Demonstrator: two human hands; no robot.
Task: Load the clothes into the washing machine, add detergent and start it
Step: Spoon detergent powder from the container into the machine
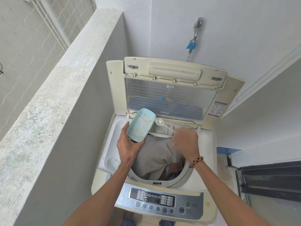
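Over the washing machine (203, 160), clothes (156, 157) already fill the drum. It looks like soap time. One left hand (128, 147) holds the blue tub (140, 125) of powder. One right hand (185, 144) pinches a clear spoon (160, 122), empty now. Next, I think, scoop powder and tip it in.

Both forearms bare, no sleeves showing, and on the right wrist a bracelet (196, 161) (chunky links, mottled brown and cream, tortoiseshell look).
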